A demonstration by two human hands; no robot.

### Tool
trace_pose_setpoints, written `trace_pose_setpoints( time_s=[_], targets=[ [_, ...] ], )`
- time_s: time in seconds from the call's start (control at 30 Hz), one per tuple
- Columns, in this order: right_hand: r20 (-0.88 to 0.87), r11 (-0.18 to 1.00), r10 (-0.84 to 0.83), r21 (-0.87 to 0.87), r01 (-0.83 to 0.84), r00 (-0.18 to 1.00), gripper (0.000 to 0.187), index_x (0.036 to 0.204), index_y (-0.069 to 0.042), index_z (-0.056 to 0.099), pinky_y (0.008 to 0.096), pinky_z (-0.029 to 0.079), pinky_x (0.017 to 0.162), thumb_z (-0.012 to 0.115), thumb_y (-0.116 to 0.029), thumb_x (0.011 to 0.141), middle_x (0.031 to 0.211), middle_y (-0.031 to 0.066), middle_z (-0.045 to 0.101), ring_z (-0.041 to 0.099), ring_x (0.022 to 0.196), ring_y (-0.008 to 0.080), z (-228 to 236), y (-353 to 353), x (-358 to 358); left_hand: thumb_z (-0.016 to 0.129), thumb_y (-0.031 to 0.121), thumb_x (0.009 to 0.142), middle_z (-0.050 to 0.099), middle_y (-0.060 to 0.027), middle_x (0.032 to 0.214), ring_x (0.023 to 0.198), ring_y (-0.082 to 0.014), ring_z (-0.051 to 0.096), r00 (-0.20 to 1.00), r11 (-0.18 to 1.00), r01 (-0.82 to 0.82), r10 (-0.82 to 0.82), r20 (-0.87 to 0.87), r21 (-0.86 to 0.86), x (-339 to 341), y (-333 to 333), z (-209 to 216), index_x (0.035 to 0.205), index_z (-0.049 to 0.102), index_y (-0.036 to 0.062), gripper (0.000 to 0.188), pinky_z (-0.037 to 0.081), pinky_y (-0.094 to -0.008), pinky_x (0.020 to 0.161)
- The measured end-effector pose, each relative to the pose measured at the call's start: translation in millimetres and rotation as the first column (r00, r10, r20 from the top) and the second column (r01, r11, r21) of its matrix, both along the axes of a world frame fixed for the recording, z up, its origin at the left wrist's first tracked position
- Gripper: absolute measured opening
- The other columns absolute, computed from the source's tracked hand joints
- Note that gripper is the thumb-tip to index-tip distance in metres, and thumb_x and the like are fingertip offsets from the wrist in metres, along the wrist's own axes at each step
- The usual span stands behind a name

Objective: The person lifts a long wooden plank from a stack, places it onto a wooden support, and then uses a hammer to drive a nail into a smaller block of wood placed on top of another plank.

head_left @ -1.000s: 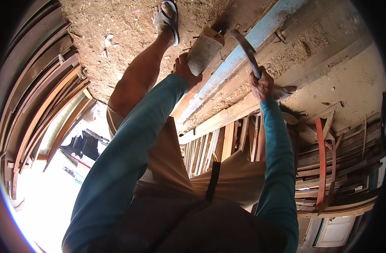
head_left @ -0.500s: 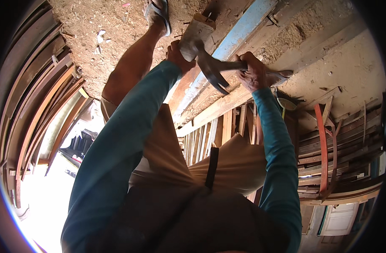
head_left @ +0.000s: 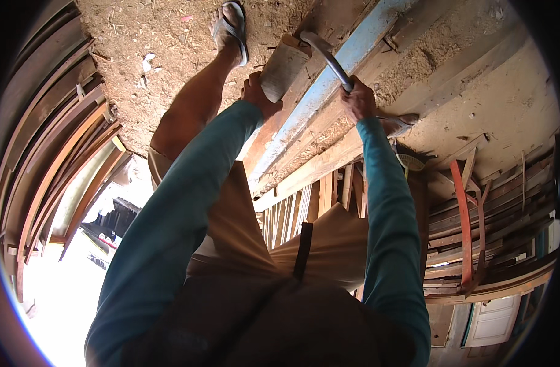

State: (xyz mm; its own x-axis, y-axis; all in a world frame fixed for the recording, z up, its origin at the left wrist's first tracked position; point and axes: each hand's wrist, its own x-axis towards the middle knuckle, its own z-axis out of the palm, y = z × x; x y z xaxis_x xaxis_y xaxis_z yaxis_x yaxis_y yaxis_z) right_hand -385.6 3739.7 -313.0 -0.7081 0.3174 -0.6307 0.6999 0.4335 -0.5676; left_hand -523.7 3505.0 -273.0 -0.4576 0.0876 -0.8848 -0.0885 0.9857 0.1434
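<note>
My left hand [head_left: 260, 96] is closed round the near end of a short, thick wood block [head_left: 284, 68], which lies at a slant across a brown plank. In my right hand [head_left: 357, 101] is a claw hammer [head_left: 336, 63], gripped by its handle. The hammer's head rests at or just above the block's far right corner, by the plank. Whether it touches the block or a nail there, I cannot tell. A few dark nails or spikes stick out around the block and the plank.
A blue-painted board [head_left: 368, 38] runs diagonally beside the plank, with a pale beam [head_left: 310, 175] nearer me. My sandalled foot [head_left: 233, 30] stands on sawdust-covered ground [head_left: 145, 37]. Timber stacks [head_left: 44, 159] line the left; more boards and a red bar [head_left: 462, 214] are at right.
The hammer has swung away from above the block's near part toward its far right corner, and its head has turned. My right hand has shifted slightly left; the left hand keeps its hold.
</note>
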Motion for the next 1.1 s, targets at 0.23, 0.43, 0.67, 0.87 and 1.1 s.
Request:
trace_pose_setpoints(
  time_s=[0.23, 0.43, 0.67, 0.87, 1.1],
  targets=[
    [-0.185, 0.862, -0.455, -0.337, 0.379, 0.871, 0.023, 0.079, -0.005, 0.051, 0.0297, 0.043, 0.057, 0.069, -0.017, 0.087, 0.062, 0.0069, 0.048, 0.042, 0.062, 0.0095, 76, 8, -44, 0.084, 0.026, 0.062, 0.045, -0.025, 0.125, 0.118, -0.0396, 0.049, 0.998, 1.0, -0.012, 0.013, -0.069, 0.008, 4, -9, -1, 0.135, 0.032, 0.0017, 0.093, 0.046, -0.047, 0.098],
    [0.115, 0.998, 0.005, -0.056, 0.001, 0.993, 0.016, 0.083, -0.008, 0.056, 0.0417, 0.05, 0.063, 0.07, -0.017, 0.084, 0.071, 0.0139, 0.063, 0.063, 0.068, 0.0334, 45, 3, -33, 0.082, 0.026, 0.064, 0.043, -0.0246, 0.128, 0.12, -0.0403, 0.048, 0.999, 1.0, -0.009, 0.009, -0.04, -0.009, 4, -3, 2, 0.136, 0.031, 0.0024, 0.092, 0.044, -0.0472, 0.1],
    [-0.026, 0.926, -0.347, -0.17, 0.337, 0.938, 0.019, 0.084, -0.006, 0.058, 0.043, 0.051, 0.063, 0.068, -0.022, 0.087, 0.071, 0.0154, 0.065, 0.065, 0.066, 0.0348, 99, 1, -66, 0.083, 0.027, 0.066, 0.042, -0.0249, 0.13, 0.122, -0.0411, 0.046, 1.0, 1.0, -0.011, 0.011, -0.029, -0.009, 1, -5, 10, 0.137, 0.031, 0.0053, 0.09, 0.043, -0.0486, 0.102],
    [0.227, 1.0, -0.002, 0.015, -0.001, 0.974, 0.028, 0.088, -0.006, 0.062, 0.0494, 0.05, 0.07, 0.064, -0.033, 0.089, 0.076, 0.0174, 0.067, 0.066, 0.071, 0.0387, 60, 20, -53, 0.083, 0.028, 0.066, 0.04, -0.0247, 0.133, 0.123, -0.0417, 0.046, 1.0, 1.0, 0.006, -0.006, 0.006, -0.028, 2, -5, 4, 0.138, 0.028, 0.0081, 0.092, 0.042, -0.0505, 0.103],
    [0.022, 0.922, -0.384, -0.045, 0.385, 0.923, 0.026, 0.08, -0.003, 0.055, 0.0367, 0.045, 0.056, 0.065, -0.025, 0.09, 0.067, 0.0147, 0.062, 0.059, 0.057, 0.029, 79, 2, -63, 0.083, 0.026, 0.066, 0.039, -0.0242, 0.132, 0.124, -0.041, 0.045, 1.0, 1.0, -0.012, 0.011, -0.008, -0.028, 3, -2, 10, 0.137, 0.028, 0.0067, 0.092, 0.043, -0.0503, 0.102]
  ],
)
